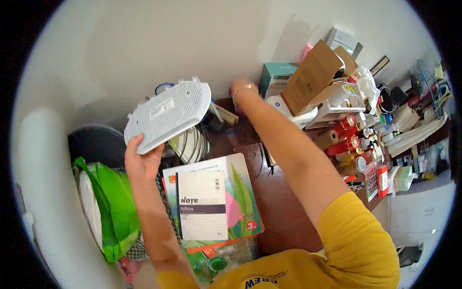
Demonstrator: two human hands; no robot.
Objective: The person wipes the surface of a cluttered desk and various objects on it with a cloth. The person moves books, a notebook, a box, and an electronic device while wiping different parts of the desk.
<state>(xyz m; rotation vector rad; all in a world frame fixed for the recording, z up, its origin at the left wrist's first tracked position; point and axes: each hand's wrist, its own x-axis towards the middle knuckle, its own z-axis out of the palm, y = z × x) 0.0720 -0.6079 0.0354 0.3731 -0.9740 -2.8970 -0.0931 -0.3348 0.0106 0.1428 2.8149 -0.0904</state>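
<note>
My left hand (145, 160) grips the near left edge of a white router (178, 113), a flat oval case with a perforated face and a pale label. It is lifted and tilted above the back left of the table, and a blue cable (164, 86) shows behind it. My right hand (242, 89) reaches far forward to the wall, just left of a teal box (277, 77). Motion blurs its fingers, so what they touch is hidden. Coiled cables (195, 144) hang below the router, near a small pale block (225, 115).
A notebook (202, 207) lies on colourful booklets (245, 192) on the dark red table (284, 212). At left is a green bag (113, 207). An open cardboard box (313, 74), a white organizer (332, 108) and red-capped jars (346, 144) crowd the right side.
</note>
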